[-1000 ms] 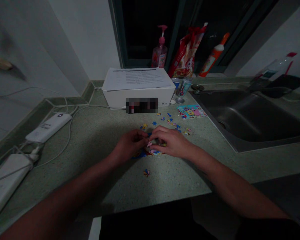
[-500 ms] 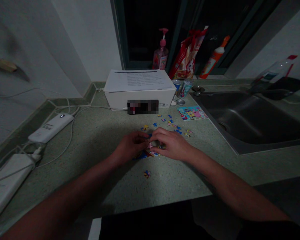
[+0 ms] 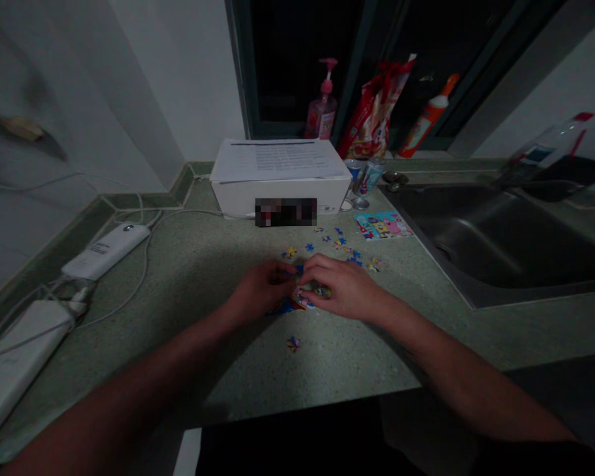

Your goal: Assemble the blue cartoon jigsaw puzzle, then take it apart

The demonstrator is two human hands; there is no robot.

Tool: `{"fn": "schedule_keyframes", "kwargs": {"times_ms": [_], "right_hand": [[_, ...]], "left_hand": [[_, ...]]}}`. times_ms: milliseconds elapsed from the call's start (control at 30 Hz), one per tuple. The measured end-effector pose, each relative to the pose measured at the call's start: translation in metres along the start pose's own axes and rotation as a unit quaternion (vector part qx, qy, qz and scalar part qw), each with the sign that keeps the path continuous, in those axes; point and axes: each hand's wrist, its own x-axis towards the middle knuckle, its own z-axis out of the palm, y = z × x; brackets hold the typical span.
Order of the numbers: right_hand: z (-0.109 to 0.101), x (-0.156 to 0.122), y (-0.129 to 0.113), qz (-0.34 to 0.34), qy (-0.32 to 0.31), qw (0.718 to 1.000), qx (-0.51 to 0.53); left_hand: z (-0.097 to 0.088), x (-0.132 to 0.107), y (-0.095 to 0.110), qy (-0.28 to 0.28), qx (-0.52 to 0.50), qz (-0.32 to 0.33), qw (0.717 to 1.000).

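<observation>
On the counter (image 3: 248,383), some puzzle pieces (image 3: 310,247) lie between the hands (image 3: 344,289) and the box (image 3: 235,197) behind. A card (image 3: 384,226) lies to their right, just left of the sink (image 3: 506,241).

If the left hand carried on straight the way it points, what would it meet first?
Probably the right hand, whose fingertips face those of the left hand at the puzzle; whether they touch is unclear.

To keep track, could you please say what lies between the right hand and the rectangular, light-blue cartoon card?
Small, multicoloured jigsaw pieces, as the head view shows.
</observation>
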Motion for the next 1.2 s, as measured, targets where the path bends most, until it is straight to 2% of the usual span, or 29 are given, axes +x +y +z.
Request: {"fn": "schedule_keyframes", "kwargs": {"times_ms": [233,367,567,733,1000,1067,1200], "right_hand": [[0.003,0.000,0.003,0.049,-0.049,0.997,-0.031],[0.008,0.000,0.007,0.055,-0.077,0.995,-0.044],[0.011,0.001,0.005,0.047,-0.087,0.994,-0.050],[0.009,0.002,0.005,0.054,-0.097,0.993,-0.046],[-0.013,0.000,0.026,0.082,-0.024,0.996,-0.027],[-0.017,-0.001,0.030,0.088,-0.025,0.995,-0.029],[-0.015,-0.001,0.029,0.086,-0.056,0.995,-0.018]], "left_hand": [[0.000,0.000,0.001,0.087,0.130,0.096,0.983],[-0.002,0.002,-0.003,0.097,0.156,0.124,0.975],[-0.005,0.002,-0.002,0.100,0.167,0.142,0.970],[-0.010,0.001,0.006,0.109,0.177,0.159,0.965],[-0.034,-0.011,0.034,0.144,0.219,0.166,0.951],[-0.042,-0.013,0.030,0.160,0.233,0.162,0.945],[-0.052,-0.015,0.011,0.189,0.267,0.142,0.934]]}}
